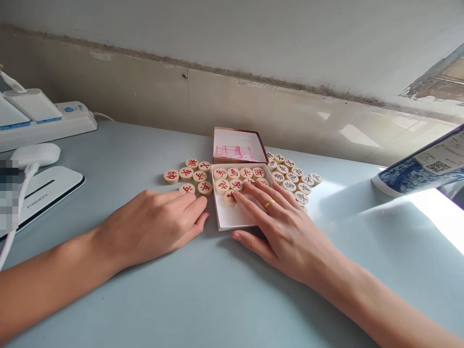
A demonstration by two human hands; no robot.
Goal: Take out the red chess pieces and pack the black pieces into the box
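A shallow white box (235, 221) holds rows of round wooden xiangqi pieces (230, 196) with red characters. My right hand (282, 222) reaches over it with fingers stretched and spread, fingertips on or just above the pieces; the thumb is by the front edge. A gold ring (269, 203) is on one finger. My left hand (159, 224) rests on the table left of the box, fingers bent and held together; anything under them is hidden. Just beyond it lie several loose red xiangqi pieces (186, 173). Dark-lettered xiangqi pieces (292, 176) sit right of the box, some behind my right hand.
Behind the box stands its lid (239, 145), tilted up with pink marks inside. On the left are a power strip (78, 118), a white earbud case (36, 153) and a charging pad (54, 186). A blue patterned cylinder (406, 166) stands right. A wall (152, 92) borders the table (174, 295).
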